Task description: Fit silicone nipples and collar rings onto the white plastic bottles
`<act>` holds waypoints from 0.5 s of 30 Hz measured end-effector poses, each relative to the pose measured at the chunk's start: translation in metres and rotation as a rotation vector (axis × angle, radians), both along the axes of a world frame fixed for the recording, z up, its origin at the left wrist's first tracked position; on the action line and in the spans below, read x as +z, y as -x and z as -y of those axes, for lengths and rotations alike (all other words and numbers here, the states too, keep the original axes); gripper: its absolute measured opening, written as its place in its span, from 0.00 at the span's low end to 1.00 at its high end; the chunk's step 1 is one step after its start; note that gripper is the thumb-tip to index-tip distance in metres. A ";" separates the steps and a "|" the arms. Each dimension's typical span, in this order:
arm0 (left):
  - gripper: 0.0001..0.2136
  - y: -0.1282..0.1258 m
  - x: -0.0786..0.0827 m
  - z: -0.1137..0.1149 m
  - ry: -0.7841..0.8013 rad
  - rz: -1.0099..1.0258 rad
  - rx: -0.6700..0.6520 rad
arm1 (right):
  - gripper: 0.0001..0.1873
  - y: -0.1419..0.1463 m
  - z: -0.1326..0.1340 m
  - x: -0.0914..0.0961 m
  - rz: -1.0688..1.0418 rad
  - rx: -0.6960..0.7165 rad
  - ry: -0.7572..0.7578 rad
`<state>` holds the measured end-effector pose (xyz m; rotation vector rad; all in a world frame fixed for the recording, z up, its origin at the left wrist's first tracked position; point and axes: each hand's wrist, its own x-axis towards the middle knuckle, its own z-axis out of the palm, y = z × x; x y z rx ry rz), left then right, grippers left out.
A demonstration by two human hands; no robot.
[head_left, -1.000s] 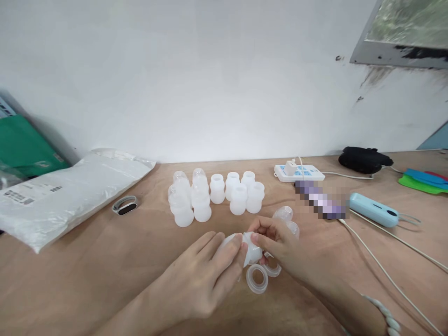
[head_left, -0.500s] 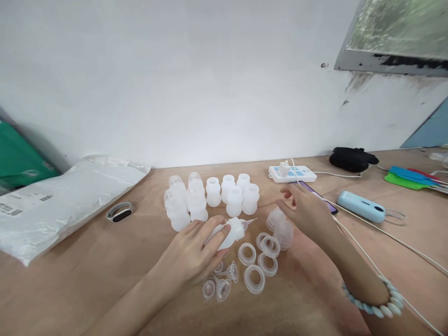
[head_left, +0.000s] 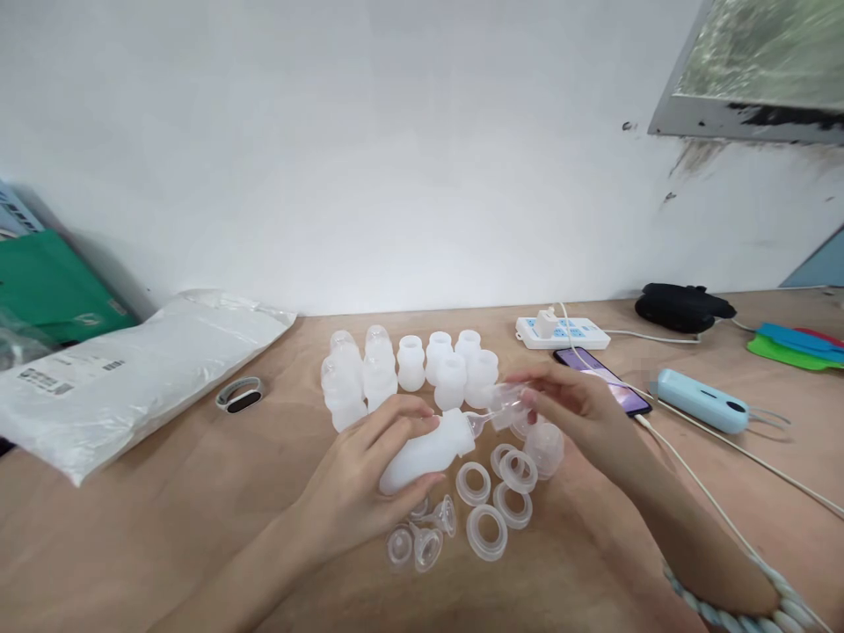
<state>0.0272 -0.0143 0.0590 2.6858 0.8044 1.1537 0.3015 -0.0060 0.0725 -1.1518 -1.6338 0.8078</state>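
Observation:
My left hand [head_left: 369,475] is wrapped round a white squeeze bottle [head_left: 428,450] lying tilted, its thin nozzle pointing right. My right hand [head_left: 580,413] pinches a small clear cap [head_left: 506,402] just at the nozzle's tip. Below the hands lie several clear rings [head_left: 486,531] and small clear funnel-shaped nozzles [head_left: 422,545] on the wooden table [head_left: 164,527]. Another clear cap [head_left: 544,448] lies under my right hand. Behind stand several white bottles [head_left: 412,362], some capped, some open at the neck.
A white plastic bag [head_left: 132,369] and a wristband [head_left: 238,395] lie at the left. A power strip [head_left: 563,331], a phone [head_left: 603,380], cables, a light-blue device [head_left: 702,401], a black object [head_left: 682,306] and coloured sheets [head_left: 797,343] are at the right.
My right hand went out to the caps on the right, picked one up and brought it back to the nozzle. My left hand kept the bottle and tilted it toward the right.

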 end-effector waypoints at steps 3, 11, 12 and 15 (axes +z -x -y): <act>0.16 -0.001 0.003 0.002 0.014 0.051 -0.049 | 0.10 0.014 0.006 -0.009 -0.101 0.167 0.058; 0.17 -0.001 0.010 0.009 -0.022 0.077 -0.035 | 0.08 0.031 0.011 -0.027 -0.249 0.201 -0.046; 0.17 -0.001 0.011 0.011 -0.037 0.071 -0.026 | 0.08 0.032 0.011 -0.028 -0.254 0.200 -0.049; 0.17 -0.002 0.013 0.014 -0.064 0.051 -0.013 | 0.08 0.034 0.010 -0.028 -0.267 0.197 -0.058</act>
